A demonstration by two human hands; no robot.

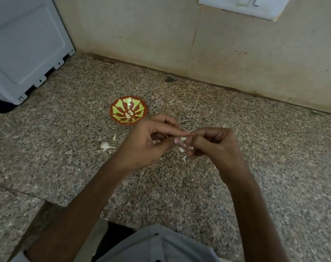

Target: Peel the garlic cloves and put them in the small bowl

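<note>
A small red bowl (128, 110) with a yellow-green leaf pattern stands on the granite counter and holds a few peeled cloves (129, 114). Just right of and nearer than it, my left hand (149, 141) and my right hand (210, 143) meet fingertip to fingertip and pinch one garlic clove (184, 138) between them, a little above the counter. Most of that clove is hidden by the fingers. An unpeeled clove (105, 145) lies on the counter left of my left hand.
Bits of garlic skin (181, 149) lie under the hands and near the loose clove. A white appliance (24, 48) stands at the back left. The tiled wall (198, 44) runs along the back, with a switch plate (242, 6) top right. The counter edge (47, 202) drops off at lower left.
</note>
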